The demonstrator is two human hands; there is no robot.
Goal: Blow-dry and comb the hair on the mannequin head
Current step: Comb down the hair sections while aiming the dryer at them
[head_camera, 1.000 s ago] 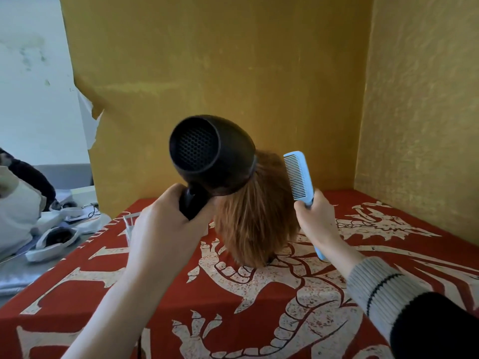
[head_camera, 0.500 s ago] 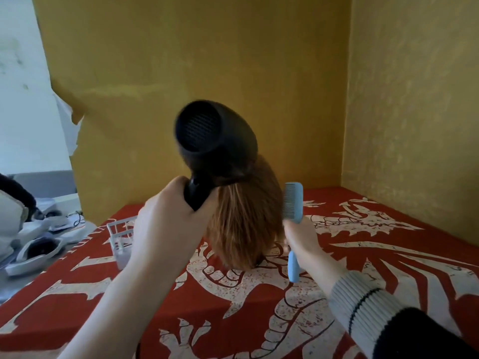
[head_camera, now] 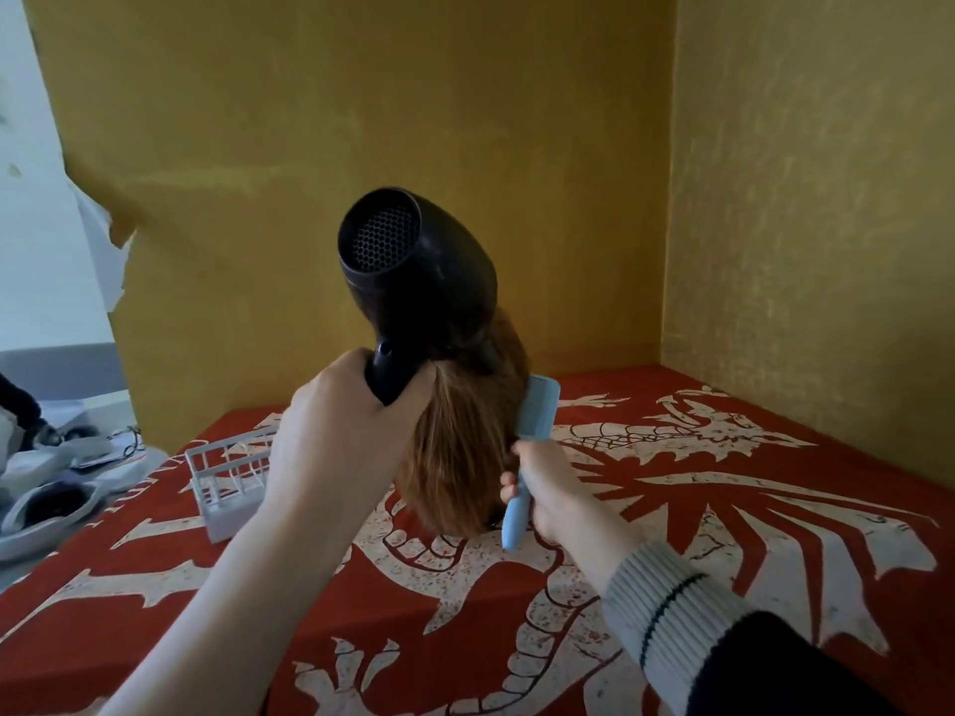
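At far left I see a white rack point(head_camera: 227, 478) on the red patterned cloth point(head_camera: 775, 509). My left hand point(head_camera: 336, 436) grips the black hair dryer point(head_camera: 418, 271) by its handle, its body held over the mannequin head's auburn hair point(head_camera: 455, 457) at table centre. My right hand point(head_camera: 548, 488) grips the blue comb point(head_camera: 532, 426), its teeth against the hair's right side.

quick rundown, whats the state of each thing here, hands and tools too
left hand: grips the hair dryer's handle
hair dryer: held up, rear grille toward the camera, nozzle at the hair
right hand: grips the comb's handle
comb: upright, teeth against the hair's right side
hair: hanging straight down
white rack: standing on the red cloth
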